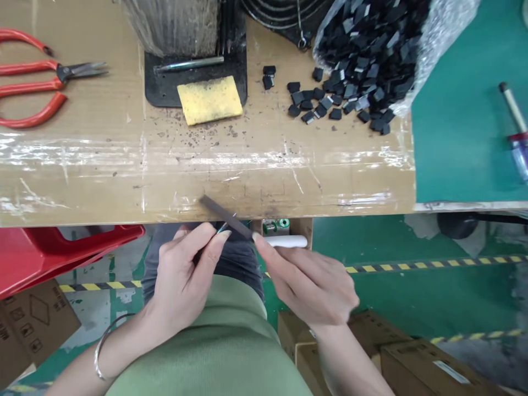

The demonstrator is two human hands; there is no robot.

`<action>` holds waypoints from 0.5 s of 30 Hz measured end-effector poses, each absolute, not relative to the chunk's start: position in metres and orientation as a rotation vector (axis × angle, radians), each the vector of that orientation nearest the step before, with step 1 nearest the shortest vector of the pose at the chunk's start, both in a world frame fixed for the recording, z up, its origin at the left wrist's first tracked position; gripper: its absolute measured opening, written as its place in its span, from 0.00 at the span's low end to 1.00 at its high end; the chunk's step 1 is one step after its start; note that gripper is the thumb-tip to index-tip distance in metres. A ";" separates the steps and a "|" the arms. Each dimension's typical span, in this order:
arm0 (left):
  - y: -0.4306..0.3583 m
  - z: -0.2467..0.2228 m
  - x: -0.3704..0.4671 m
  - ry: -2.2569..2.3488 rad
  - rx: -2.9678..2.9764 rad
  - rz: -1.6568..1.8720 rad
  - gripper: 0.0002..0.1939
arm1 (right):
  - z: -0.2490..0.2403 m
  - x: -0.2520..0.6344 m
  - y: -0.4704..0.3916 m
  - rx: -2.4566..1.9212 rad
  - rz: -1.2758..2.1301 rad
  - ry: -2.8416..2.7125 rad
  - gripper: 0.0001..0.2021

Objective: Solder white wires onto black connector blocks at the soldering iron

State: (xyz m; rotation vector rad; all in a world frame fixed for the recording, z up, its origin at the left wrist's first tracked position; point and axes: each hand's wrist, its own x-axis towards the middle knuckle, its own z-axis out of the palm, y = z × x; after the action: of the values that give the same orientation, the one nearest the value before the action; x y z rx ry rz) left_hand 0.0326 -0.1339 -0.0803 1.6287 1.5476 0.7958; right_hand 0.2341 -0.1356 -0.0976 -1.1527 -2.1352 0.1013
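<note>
My left hand [185,269] is closed, with a thin shiny metal piece [223,226] pinched between thumb and forefinger. Most of that piece is hidden by the fingers. My right hand [309,280] grips one end of a flat dark file [226,215], its thumb or forefinger stretched along it. The file slants up to the left and crosses over the tip of the metal piece, just off the table's front edge. A white rounded bar [289,241] shows beside the right fingers; I cannot tell whether it belongs to the file.
On the cardboard-covered table [82,176] lie red-handled cutters [53,77], a yellow sponge [210,100] and a metal rod [192,64] on a black tray [159,93]. Several black connectors [307,104] spill from a plastic bag [445,33]. A red stool [49,253] and cartons [416,363] stand below.
</note>
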 end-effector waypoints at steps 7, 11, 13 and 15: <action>-0.133 -0.076 0.032 1.503 1.397 0.753 0.21 | -0.103 0.239 -0.139 -1.147 0.132 -2.144 0.24; -0.132 -0.074 0.033 1.496 1.378 0.735 0.21 | -0.105 0.237 -0.138 -1.168 0.094 -2.125 0.19; -0.132 -0.076 0.033 1.529 1.497 0.746 0.21 | -0.105 0.230 -0.130 -1.136 0.034 -2.095 0.14; -0.132 -0.078 0.033 1.566 1.712 0.788 0.21 | -0.104 0.226 -0.125 -1.109 0.023 -2.096 0.14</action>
State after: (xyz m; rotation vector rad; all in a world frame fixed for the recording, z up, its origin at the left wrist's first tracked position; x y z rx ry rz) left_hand 0.0327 -0.1320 -0.0783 1.7115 1.5665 0.7885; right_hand 0.2264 -0.1247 -0.1035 -1.1095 -2.0963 0.0229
